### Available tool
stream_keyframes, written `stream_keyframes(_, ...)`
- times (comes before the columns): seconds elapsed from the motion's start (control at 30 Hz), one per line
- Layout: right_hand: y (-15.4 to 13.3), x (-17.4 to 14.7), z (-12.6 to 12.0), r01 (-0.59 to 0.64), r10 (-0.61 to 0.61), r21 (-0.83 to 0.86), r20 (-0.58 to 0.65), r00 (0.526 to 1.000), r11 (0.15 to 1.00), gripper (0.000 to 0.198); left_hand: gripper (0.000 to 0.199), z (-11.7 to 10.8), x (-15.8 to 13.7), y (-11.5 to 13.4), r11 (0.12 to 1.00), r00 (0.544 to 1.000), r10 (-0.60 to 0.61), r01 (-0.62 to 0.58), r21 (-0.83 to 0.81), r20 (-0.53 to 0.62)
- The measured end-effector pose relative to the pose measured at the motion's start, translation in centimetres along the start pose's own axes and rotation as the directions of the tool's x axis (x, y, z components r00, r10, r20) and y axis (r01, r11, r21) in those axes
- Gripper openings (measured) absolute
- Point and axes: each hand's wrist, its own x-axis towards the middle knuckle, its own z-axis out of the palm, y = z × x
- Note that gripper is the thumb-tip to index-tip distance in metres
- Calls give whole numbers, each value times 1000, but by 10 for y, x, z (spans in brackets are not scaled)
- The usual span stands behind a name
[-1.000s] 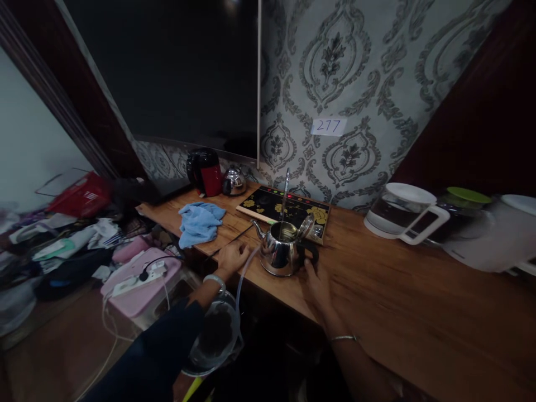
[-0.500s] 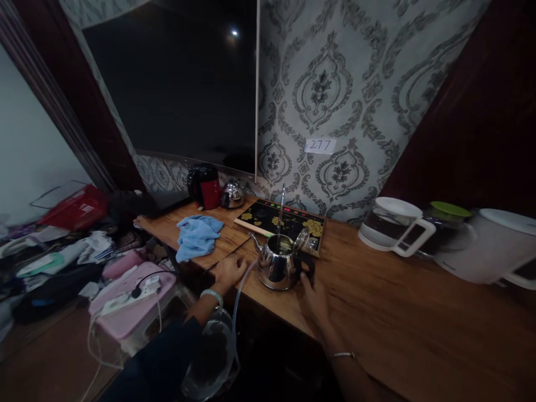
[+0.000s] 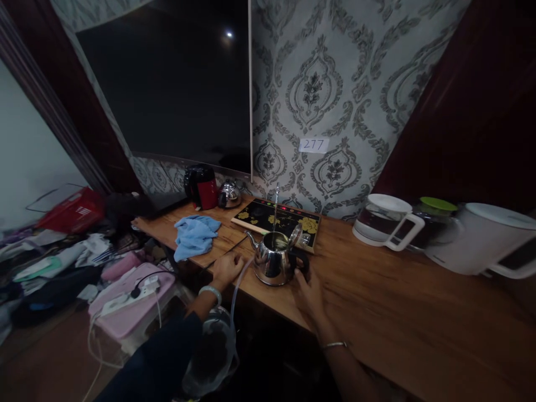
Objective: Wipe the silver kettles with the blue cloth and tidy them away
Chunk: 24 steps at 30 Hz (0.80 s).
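So the silver kettle [image 3: 272, 268] is sitting on the wooden table [image 3: 397, 290], just on the near side of the black flowered panel [image 3: 266, 214]. Using that panel as the landmark: the kettle's long axis is running roughly along its front edge, with the spout [image 3: 252, 240] pointing toward the panel's left end and the black handle [image 3: 300, 259] sticking out near its right front corner.

That's the key bit imo, because the right hand [image 3: 310, 287] is resting on the near side of that same corner, thumb right at the handle's lower part. It's clearly the closer one to the handle. Can't tell if its fingers are actually wrapping round or only leaning there, too dark.

The left hand [image 3: 227, 269] is sitting in front of the panel's left end, so on the spout side, fingers loosely curled; can't tell if they're gripping anything. A clear tube [image 3: 237, 291] is running down between it and the kettle, also panel-front. The lid [image 3: 295, 235] is leaning open at the panel's front edge.
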Motion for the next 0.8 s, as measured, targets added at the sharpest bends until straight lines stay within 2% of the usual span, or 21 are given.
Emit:
stream_keyframes(0.23, -3, 0, 1, -20, 22, 36, -44, 999, 999, 47, 31, -2, 1, 1, 1000, 1000, 7, -7, 20, 7)
stream_keyframes(0.43, -3, 1, 1, -26, 28, 62, -35, 999, 998, 46, 32, -2, 1, 2, 1000, 1000, 2, -2, 26, 8)
stream_keyframes(0.67, -6, 0, 2, -13, 15, 19, -62, 998, 1000, 45, 32, -2, 1, 2, 999, 1000, 1, -1, 32, 5)
stream_keyframes(0.8, -7, 0, 2, -11, 13, 48, -30, 999, 999, 46, 34, -1, 1, 2, 999, 1000, -1, 1, 32, 2)
